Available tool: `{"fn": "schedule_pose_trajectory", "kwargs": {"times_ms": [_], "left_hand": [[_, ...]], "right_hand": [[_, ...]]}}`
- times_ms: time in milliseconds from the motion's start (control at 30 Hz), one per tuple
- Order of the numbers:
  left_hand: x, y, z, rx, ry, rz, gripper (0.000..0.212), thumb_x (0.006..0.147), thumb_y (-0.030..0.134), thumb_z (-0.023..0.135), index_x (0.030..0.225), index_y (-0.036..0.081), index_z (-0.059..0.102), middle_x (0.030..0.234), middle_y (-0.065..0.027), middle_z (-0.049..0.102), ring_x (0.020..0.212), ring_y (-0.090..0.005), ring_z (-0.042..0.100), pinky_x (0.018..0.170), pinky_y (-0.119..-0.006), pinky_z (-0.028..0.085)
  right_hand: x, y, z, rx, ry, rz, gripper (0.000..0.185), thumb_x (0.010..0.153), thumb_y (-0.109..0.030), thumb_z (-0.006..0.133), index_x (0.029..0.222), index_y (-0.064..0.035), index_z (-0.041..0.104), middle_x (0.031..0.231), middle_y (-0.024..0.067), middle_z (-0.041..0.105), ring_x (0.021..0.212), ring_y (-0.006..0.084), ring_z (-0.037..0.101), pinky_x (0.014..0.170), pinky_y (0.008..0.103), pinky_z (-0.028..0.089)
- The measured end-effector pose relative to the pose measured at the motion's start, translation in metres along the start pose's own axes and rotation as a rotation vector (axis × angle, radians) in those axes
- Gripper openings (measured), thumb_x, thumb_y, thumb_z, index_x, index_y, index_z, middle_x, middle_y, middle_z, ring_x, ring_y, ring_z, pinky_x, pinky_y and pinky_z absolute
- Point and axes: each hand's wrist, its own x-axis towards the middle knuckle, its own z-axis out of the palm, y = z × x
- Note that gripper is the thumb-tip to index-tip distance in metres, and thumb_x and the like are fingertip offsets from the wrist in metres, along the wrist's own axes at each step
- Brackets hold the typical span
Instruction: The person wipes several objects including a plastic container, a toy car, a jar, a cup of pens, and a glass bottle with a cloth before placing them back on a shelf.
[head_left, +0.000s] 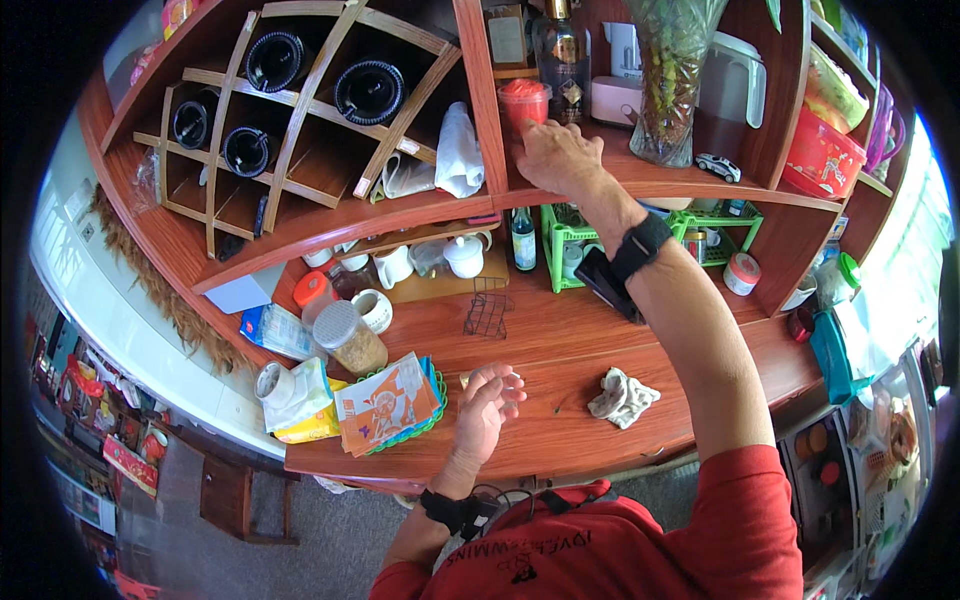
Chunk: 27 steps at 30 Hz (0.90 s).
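Observation:
My right hand (559, 156) reaches onto the upper shelf of a wooden cabinet, its fingers at the lower part of a red tub with a clear rim (523, 97). Whether the fingers grip the tub or only touch it is hidden by the hand. Below, my left hand (487, 409) hovers over the wooden counter (555, 450) with its fingers loosely curled. A small white bit (516, 375) shows at its fingertips; I cannot tell whether it is held. To the right of that hand lies a crumpled whitish cloth (624, 397).
Near the tub stand a dark bottle (566, 71), a glass vase (664, 135) and a toy car (718, 167). A lattice wine rack (300, 97) fills the upper left. Packets (390, 405), a lidded jar (349, 337), a wire rack (487, 315) and a green plastic rack (555, 255) occupy the counter.

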Motion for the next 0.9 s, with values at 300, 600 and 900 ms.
{"fn": "schedule_pose_trajectory", "kwargs": {"times_ms": [300,600,900], "left_hand": [[-0.006,-0.005,-0.031,0.192,0.327,0.18,0.025,0.08,0.023,0.056,0.099,0.009,0.048,0.088,-0.0024,0.055,0.077,-0.0115,0.052,0.061,-0.023,0.039],[-0.016,-0.025,-0.064,0.709,0.538,0.247,0.061,0.067,0.009,0.069,0.118,0.01,0.037,0.108,-0.0083,0.042,0.095,-0.0167,0.043,0.079,-0.028,0.039],[0.012,-0.045,-0.056,1.021,0.274,0.282,0.106,0.055,0.015,0.079,0.132,0.002,0.007,0.126,-0.0193,0.026,0.12,-0.0305,0.025,0.099,-0.038,0.025]], "right_hand": [[0.05,0.024,0.03,-0.165,-0.068,-0.034,0.036,0.08,-0.029,0.037,0.11,-0.017,0.054,0.122,0.0057,0.047,0.115,0.0256,0.04,0.092,0.0548,0.024],[-0.086,0.032,-0.009,0.255,0.492,-0.738,0.015,0.077,-0.009,0.053,0.091,-0.0033,0.056,0.084,0.0138,0.058,0.077,0.0277,0.058,0.064,0.0331,0.046],[-0.233,0.137,0.121,-0.067,-0.501,-0.272,0.047,0.066,-0.018,0.066,0.11,-0.0164,0.051,0.117,0.0117,0.04,0.101,0.0319,0.045,0.072,0.048,0.045]]}}
